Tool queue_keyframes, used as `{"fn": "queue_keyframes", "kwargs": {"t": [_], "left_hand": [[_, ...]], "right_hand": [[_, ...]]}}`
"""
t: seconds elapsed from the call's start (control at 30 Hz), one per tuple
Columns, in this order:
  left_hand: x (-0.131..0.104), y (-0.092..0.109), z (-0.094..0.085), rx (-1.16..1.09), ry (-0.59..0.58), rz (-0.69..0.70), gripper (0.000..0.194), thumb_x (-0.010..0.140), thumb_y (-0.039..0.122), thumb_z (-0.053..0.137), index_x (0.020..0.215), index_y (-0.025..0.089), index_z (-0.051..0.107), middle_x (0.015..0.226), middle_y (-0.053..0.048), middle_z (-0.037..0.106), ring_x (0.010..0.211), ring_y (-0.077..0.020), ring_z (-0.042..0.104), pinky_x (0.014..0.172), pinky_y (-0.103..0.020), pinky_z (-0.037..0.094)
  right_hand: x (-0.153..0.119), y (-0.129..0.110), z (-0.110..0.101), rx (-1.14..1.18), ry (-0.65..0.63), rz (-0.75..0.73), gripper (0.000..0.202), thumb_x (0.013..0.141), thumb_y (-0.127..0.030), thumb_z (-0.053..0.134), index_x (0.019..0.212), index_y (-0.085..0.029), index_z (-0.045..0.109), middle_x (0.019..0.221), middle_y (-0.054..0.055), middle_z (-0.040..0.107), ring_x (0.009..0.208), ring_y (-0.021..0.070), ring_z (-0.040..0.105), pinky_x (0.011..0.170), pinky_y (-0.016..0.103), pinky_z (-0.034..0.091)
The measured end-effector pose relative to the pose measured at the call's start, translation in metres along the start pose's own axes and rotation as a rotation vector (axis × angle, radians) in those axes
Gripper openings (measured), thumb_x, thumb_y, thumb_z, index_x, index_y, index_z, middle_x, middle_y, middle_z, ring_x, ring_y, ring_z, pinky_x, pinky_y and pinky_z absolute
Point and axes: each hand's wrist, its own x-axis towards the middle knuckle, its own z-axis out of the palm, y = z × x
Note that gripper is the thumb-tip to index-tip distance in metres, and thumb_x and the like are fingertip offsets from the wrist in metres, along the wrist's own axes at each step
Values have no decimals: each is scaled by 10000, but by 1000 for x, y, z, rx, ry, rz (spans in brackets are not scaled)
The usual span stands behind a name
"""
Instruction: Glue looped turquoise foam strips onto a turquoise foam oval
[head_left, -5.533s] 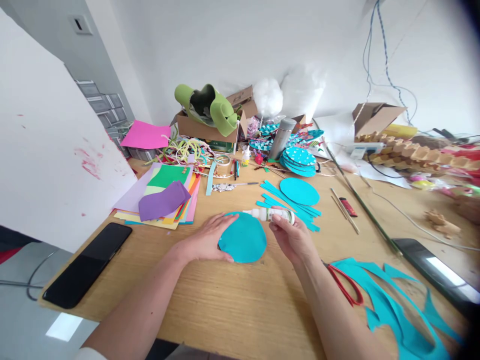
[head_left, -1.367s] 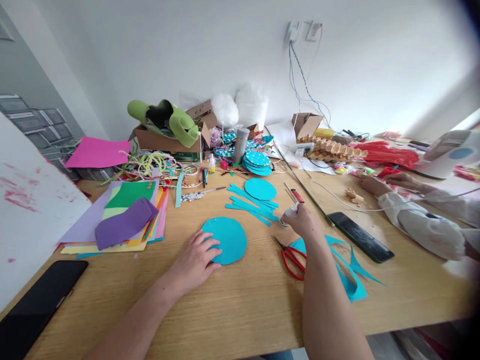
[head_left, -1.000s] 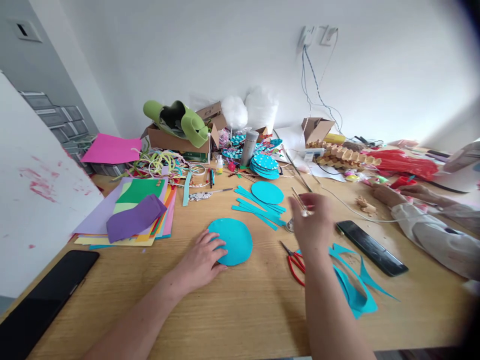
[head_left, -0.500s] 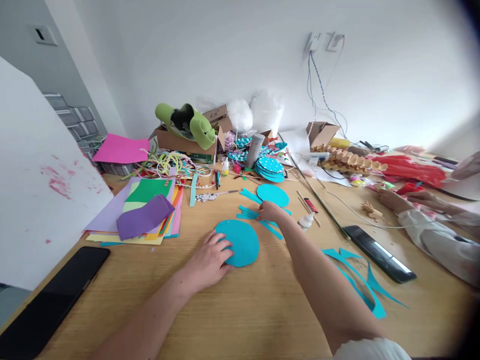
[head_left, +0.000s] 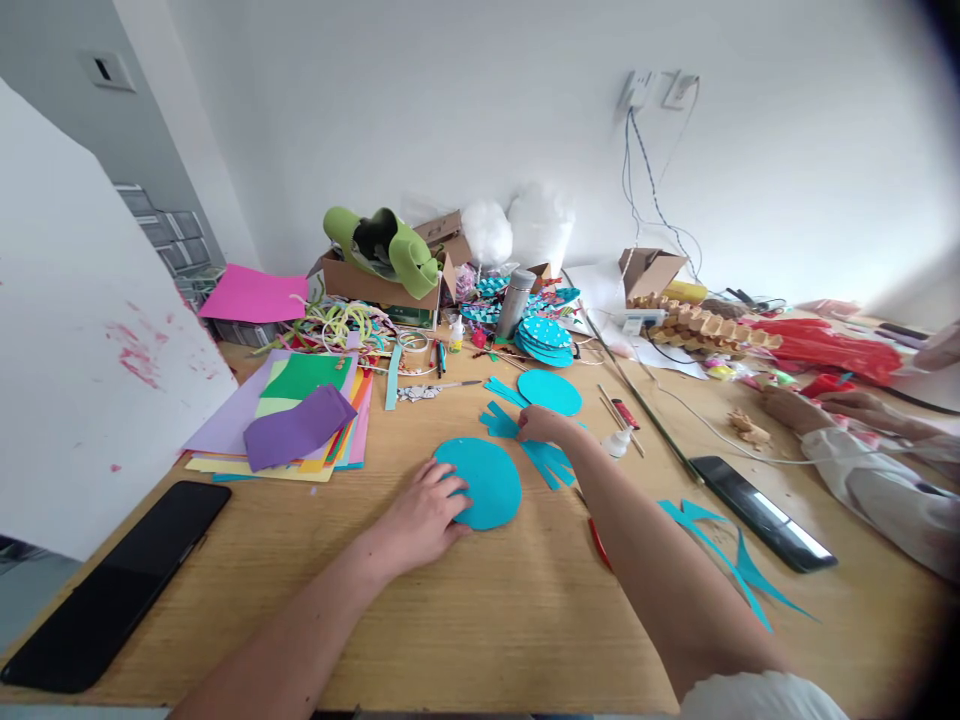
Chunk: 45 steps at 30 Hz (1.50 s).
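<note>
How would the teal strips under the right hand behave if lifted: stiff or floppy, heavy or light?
The teal strips look thin and narrow, probably foam or paper, so likely floppy and very light. They lie loose and fanned under the right hand, so a push would probably scatter them. Flat, they should not roll.

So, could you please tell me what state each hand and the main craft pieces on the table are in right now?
Left hand: open, fingers flat on the teal disc.
Teal disc: flat on the table, pinned at its left edge.
Right hand: fingers on the teal strips; grip unclear.
Teal strips: loose, fanned out.
Glue bottle: lying on its side, untouched.
Black phone: screen dark.
</note>
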Motion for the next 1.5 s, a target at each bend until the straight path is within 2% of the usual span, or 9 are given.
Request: {"fn": "queue_keyframes", "kwargs": {"t": [0.33,0.53,0.63,0.77,0.9,1.07,1.13,1.27,1.5], "left_hand": [[-1,-1,0,-1,9,1,241,818,277,684,1053,223,684,1144,-54,645,1178,-272,478,1063,-521,349],[-2,-2,3,-23,5,-16,241,815,280,687,1048,220,691,1160,-55,650,1207,-286,470,1076,-547,329],[0,-3,2,-94,27,-38,243,816,279,685,1049,210,695,1168,-67,654,1224,-295,468,1064,-546,352],[5,-4,-2,-439,208,-177,285,860,297,628,1123,192,656,1181,-93,650,1169,-255,539,1024,-474,423],[10,-11,-10,-1106,360,-451,413,871,418,599,1198,167,583,1169,-126,659,1066,-231,627,937,-426,496],[12,-24,-22,-1672,438,-594,411,780,460,702,985,108,650,1000,-152,713,898,-256,694,767,-358,557],[12,-28,-25,-1736,465,-654,334,766,382,734,930,100,662,922,-146,727,831,-256,708,730,-347,562],[10,-35,-24,-1707,507,-781,204,775,200,720,930,75,676,811,-138,735,716,-238,715,683,-329,563],[9,-39,-24,-1671,559,-861,178,810,89,645,987,79,667,817,-121,741,670,-189,710,627,-272,559]], "right_hand": [[-6,-12,2,92,89,35,291,918,-347,549,1169,-204,580,1211,70,578,1020,197,595,852,384,515],[-9,0,-28,330,238,-4,234,636,-183,762,853,-181,676,727,31,655,765,244,632,659,321,480],[-17,-3,-42,512,298,-73,245,598,-198,753,815,-184,640,649,10,619,643,201,604,565,295,455],[-33,-34,-43,753,288,-230,249,615,-295,740,775,-191,580,677,-4,615,598,140,582,531,258,464],[-44,-84,-23,1168,138,-414,345,539,-342,798,705,-188,538,636,-21,605,559,112,580,531,247,484],[-46,-133,7,1413,43,-479,487,427,-376,872,616,-198,460,435,-81,505,389,84,476,394,219,400],[-45,-143,15,1437,70,-466,524,403,-385,882,588,-202,428,398,-98,466,363,68,433,365,201,354],[-43,-148,20,1422,120,-434,468,447,-362,878,570,-185,463,452,-70,528,425,79,505,431,207,427],[-37,-123,8,1404,155,-371,238,660,-294,782,675,-164,583,636,6,674,518,89,581,498,205,488]]}}
